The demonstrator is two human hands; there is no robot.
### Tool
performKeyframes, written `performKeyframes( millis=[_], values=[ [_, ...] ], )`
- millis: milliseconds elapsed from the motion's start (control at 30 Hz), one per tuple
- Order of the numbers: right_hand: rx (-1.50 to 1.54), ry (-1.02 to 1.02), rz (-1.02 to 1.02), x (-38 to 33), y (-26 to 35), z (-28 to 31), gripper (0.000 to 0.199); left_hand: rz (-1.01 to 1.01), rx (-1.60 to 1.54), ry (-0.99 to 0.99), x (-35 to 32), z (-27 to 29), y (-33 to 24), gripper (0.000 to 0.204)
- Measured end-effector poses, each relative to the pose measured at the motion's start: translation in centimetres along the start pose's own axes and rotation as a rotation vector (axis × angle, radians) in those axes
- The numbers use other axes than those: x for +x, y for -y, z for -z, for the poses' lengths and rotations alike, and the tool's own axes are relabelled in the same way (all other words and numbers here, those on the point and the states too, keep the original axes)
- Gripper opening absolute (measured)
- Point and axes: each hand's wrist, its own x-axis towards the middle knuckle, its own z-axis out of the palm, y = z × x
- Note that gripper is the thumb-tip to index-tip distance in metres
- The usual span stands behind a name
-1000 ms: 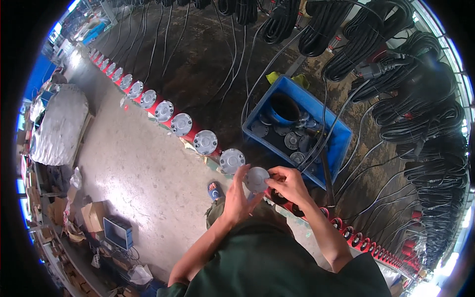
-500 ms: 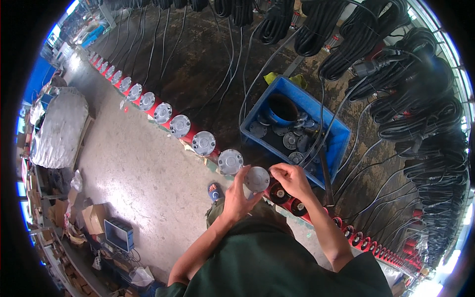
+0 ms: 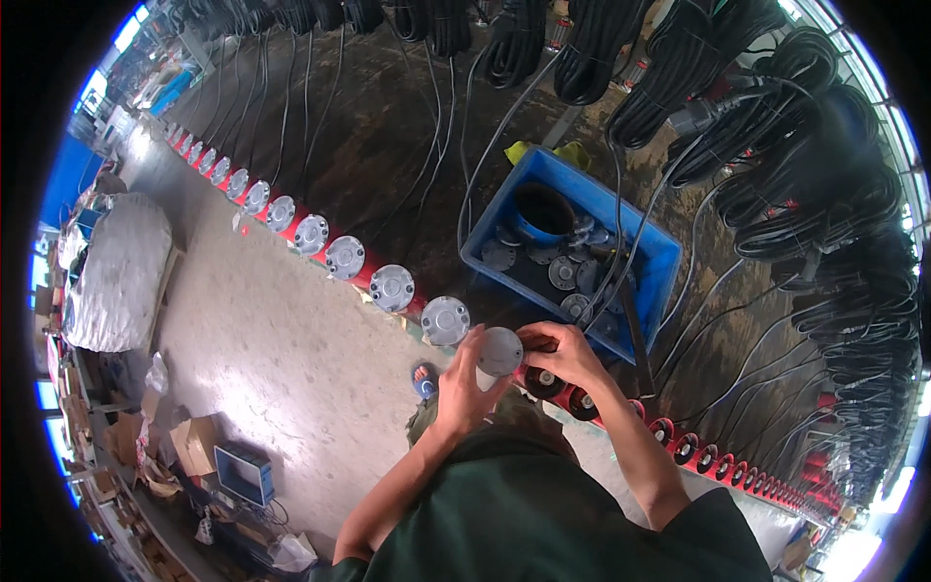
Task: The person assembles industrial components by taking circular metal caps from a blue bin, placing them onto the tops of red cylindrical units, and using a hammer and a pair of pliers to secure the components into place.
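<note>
A round grey metal end cap [image 3: 499,351] sits on the near end of a red tube in the row before me. My left hand [image 3: 462,390] is closed about the cap's left side, thumb and fingers against its rim. At the opposite edge, my right hand [image 3: 567,355] has its fingers pinched together; whatever small thing they hold, if any, is hidden. To the left, a neighbouring capped tube shows its metal cap [image 3: 445,320] with small holes near the rim. Just right of my hands, uncapped red tubes show dark open ends, such as this tube end [image 3: 583,403].
A blue plastic crate [image 3: 473,254] on the dark worktable holds loose metal caps and a round black tub [image 3: 548,211]. A dark bar [image 3: 635,335] leans over its edge. Bundled black cables [image 3: 669,73] hang beyond, their leads crossing the table. Boxes [image 3: 194,444] stand on the left floor.
My right fingertips have come down and in against the cap's right edge. The left hand keeps its hold on the cap. The whole view has shifted slightly.
</note>
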Motion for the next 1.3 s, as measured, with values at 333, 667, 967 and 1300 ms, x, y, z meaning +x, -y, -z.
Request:
performKeyframes(
  millis=[333, 667, 967, 1300],
  values=[
    [0.044, -0.003, 0.003, 0.2, 0.1, -0.2, 0.039, -0.087, 0.112, 0.034, 0.2, 0.4, -0.1, 0.066],
    [0.077, 0.004, 0.024, 0.4, -0.4, 0.3, 0.042, -0.013, 0.123, 0.051, 0.3, 0.4, -0.8, 0.058],
    [0.137, 0.011, -0.056, 0.4, -0.5, 0.1, 0.044, -0.007, 0.13, 0.075, 0.3, 0.6, -1.2, 0.054],
    [0.139, 0.043, -0.048, 0.4, -0.5, 0.3, 0.039, -0.007, 0.152, 0.065, 0.1, 0.3, -0.8, 0.052]
  ],
)
